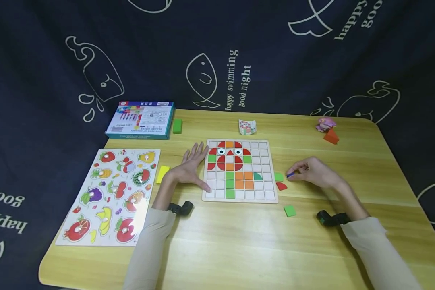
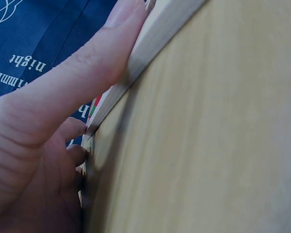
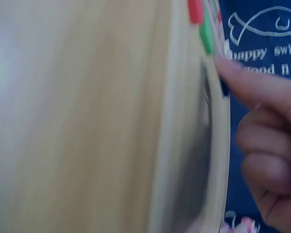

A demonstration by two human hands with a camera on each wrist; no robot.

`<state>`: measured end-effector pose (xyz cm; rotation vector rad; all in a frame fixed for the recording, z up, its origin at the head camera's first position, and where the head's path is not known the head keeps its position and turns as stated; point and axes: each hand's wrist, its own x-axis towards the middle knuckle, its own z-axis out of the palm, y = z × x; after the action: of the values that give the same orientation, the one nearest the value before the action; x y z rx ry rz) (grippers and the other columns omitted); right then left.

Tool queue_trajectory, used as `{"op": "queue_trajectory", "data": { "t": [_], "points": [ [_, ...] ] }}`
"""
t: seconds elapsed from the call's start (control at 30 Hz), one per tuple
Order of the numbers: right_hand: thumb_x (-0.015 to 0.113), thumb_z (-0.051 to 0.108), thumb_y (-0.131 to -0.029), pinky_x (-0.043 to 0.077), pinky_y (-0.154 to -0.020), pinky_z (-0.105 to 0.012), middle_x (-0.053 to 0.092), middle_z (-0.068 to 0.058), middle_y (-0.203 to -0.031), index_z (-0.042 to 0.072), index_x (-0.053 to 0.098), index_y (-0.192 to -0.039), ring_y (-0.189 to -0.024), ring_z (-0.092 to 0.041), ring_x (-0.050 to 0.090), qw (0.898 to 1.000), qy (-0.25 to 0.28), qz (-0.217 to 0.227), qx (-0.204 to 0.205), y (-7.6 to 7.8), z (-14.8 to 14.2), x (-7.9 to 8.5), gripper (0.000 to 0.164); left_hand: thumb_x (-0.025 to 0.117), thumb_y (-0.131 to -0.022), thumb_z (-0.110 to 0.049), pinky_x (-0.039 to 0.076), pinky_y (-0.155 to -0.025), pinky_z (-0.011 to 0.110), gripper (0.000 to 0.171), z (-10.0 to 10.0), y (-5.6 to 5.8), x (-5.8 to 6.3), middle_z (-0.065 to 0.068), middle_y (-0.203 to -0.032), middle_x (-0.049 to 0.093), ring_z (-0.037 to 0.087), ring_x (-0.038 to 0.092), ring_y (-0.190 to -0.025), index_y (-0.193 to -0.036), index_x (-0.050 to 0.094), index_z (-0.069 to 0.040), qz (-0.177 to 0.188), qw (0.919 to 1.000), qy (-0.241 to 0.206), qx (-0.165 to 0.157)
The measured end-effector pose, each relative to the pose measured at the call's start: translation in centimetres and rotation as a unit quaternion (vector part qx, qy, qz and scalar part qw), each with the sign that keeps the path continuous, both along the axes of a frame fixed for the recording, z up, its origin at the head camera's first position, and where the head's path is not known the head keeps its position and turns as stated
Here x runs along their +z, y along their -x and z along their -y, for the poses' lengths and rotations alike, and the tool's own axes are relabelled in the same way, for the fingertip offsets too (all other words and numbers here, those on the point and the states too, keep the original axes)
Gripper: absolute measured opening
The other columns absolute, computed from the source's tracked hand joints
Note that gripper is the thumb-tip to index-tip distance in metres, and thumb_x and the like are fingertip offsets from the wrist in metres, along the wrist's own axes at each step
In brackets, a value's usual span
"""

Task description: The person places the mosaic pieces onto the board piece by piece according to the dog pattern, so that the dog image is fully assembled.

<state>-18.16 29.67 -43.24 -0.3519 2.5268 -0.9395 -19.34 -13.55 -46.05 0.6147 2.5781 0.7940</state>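
A white square grid board (image 1: 217, 196) lies mid-table, partly filled with red, orange and green tiles plus two eye tiles. My left hand (image 1: 186, 169) is spread along its left edge, thumb on the lower left corner and fingers near the upper left side. In the left wrist view the thumb (image 2: 82, 68) lies against the board's wooden edge (image 2: 150, 43). To the right of the board, my right hand (image 1: 317, 172) pinches a small blue tile (image 1: 290, 175) between thumb and fingers. Next to it lie a green square tile (image 1: 279, 177) and a red quarter-round tile (image 1: 281, 186).
A fruit puzzle board (image 1: 83, 213) lies at the left, below a boxed toy (image 1: 141, 121). Loose around are a yellow block (image 1: 162, 174), a green block (image 1: 177, 126), another green tile (image 1: 289, 210), a picture card (image 1: 247, 127), an orange-red block (image 1: 331, 136) and a pink-purple object (image 1: 325, 124).
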Motion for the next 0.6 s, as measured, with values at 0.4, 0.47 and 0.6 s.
{"op": "queue_trajectory", "data": {
  "t": [0.4,0.47,0.6],
  "points": [
    [0.081,0.023,-0.077,0.026,-0.049,-0.023,0.036,0.001,-0.059,0.018,0.077,-0.095,-0.055,-0.010,0.033,0.995,0.067,0.037,0.059,1.3,5.0,-0.5,0.019,0.088,-0.051,-0.059,-0.012,-0.122,0.051,0.145,-0.1,0.0,0.2,0.007,-0.163,-0.018,0.027,-0.023,-0.149,-0.156,-0.004,-0.019,0.002,1.0000,-0.002,-0.002],
    [0.080,0.021,-0.078,0.025,-0.049,-0.024,0.033,0.000,-0.058,0.017,0.077,-0.096,-0.054,-0.010,0.032,0.994,0.077,0.038,0.061,1.4,4.7,-0.6,0.019,0.088,-0.051,-0.059,-0.012,-0.122,0.050,0.145,-0.1,0.0,0.2,0.007,-0.163,-0.018,0.026,-0.023,-0.149,-0.156,-0.004,-0.019,0.002,1.0000,-0.001,-0.002],
    [0.080,0.022,-0.078,0.025,-0.049,-0.024,0.032,0.001,-0.056,0.016,0.077,-0.095,-0.053,-0.010,0.031,0.992,0.094,0.047,0.072,1.8,4.3,-1.0,0.018,0.088,-0.052,-0.059,-0.012,-0.123,0.049,0.145,-0.1,-0.1,0.2,0.007,-0.163,-0.019,0.025,-0.024,-0.149,-0.156,-0.005,-0.019,0.005,1.0000,0.000,0.002]
  ]
}}
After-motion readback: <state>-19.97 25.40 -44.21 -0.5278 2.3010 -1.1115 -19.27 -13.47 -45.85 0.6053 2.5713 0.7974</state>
